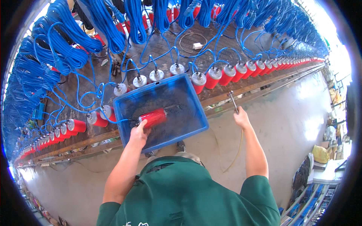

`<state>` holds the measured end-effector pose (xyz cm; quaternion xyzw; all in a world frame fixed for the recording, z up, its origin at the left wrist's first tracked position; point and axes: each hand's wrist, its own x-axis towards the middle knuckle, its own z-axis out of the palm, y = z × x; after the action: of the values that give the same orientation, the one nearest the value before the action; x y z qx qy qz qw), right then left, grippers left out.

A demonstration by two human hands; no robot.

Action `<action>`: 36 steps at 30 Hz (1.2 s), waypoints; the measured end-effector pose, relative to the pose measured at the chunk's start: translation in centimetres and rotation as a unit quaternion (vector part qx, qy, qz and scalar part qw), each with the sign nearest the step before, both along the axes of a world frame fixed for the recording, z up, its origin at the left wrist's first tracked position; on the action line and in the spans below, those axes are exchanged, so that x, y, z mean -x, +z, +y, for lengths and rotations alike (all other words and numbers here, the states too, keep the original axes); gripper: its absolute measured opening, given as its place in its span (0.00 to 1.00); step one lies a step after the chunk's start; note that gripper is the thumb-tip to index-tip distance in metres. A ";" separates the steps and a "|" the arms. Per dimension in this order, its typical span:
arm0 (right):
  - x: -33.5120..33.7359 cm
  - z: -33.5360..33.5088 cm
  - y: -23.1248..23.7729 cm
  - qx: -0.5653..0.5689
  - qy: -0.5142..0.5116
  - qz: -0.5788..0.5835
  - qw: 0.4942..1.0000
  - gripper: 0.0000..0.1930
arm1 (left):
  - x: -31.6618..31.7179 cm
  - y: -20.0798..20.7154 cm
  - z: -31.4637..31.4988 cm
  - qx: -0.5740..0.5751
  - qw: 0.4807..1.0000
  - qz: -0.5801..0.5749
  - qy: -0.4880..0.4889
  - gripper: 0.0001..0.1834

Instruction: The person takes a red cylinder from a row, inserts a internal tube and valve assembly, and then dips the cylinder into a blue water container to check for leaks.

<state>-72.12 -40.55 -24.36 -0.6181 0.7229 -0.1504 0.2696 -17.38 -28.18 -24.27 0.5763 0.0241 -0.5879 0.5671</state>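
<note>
My left hand (140,132) is closed round the end of a red cylinder (154,118), held lying over the inside of a shallow blue tray (199,107). A blue cable joins the cylinder at its left end. The tray's dark bottom shows bluish reflections; whether it holds liquid I cannot tell. Out to the right, beyond the tray, my right hand (241,118) grips a slim metal tool (233,101) that points away from me. A thin yellowish hose (238,150) hangs below that hand; its link to the tool is hidden by the fingers.
Red cylinders with silver caps (213,77) line the edge of a dark wooden bench (162,47), each trailing blue cable. Coiled blue cables (107,28) stand behind them. A white plug (197,46) lies on the bench. Shelving (313,199) is at lower right.
</note>
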 end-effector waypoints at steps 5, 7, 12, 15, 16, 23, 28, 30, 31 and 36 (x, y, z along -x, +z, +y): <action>-1.6 -3.2 -1.2 0.046 0.048 0.046 0.997 0.20 | -1.5 1.6 1.7 -0.033 0.997 -0.004 -0.077 0.21; -2.9 -4.5 -1.6 0.026 0.078 0.039 0.996 0.21 | -0.9 4.2 2.2 -0.035 0.996 -0.029 -0.082 0.23; -6.7 -6.4 -2.0 0.038 0.034 0.145 0.988 0.26 | -0.6 7.7 3.8 -0.029 0.968 -0.154 -0.197 0.33; -6.9 -5.7 -2.4 0.081 0.039 0.183 0.979 0.27 | -0.8 8.1 4.8 0.020 0.898 -0.291 -0.330 0.30; -7.2 -5.5 -2.2 0.081 0.038 0.178 0.980 0.27 | -1.2 7.1 5.4 0.068 0.873 -0.344 -0.338 0.29; -9.3 -2.8 0.0 0.125 -0.002 0.173 0.977 0.25 | -0.9 10.5 6.4 0.142 0.718 -0.539 -0.416 0.19; -15.3 1.3 3.7 0.239 -0.031 -0.092 0.966 0.17 | -1.7 9.1 6.7 0.228 0.632 -0.632 -0.386 0.15; -18.3 3.0 4.8 0.267 -0.050 -0.141 0.952 0.15 | -1.5 9.0 6.7 0.234 0.635 -0.632 -0.378 0.13; -19.6 3.5 5.0 0.275 -0.049 -0.142 0.950 0.14 | -1.4 8.9 6.7 0.237 0.635 -0.629 -0.380 0.13; -23.4 4.9 5.9 0.272 -0.048 -0.135 0.952 0.18 | -1.1 9.3 6.8 0.207 0.639 -0.636 -0.379 0.12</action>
<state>-48.72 -35.68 -18.45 -0.6067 0.6403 -0.4360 0.1783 -16.30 -21.34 -15.00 0.6345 -0.6854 -0.2290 0.2742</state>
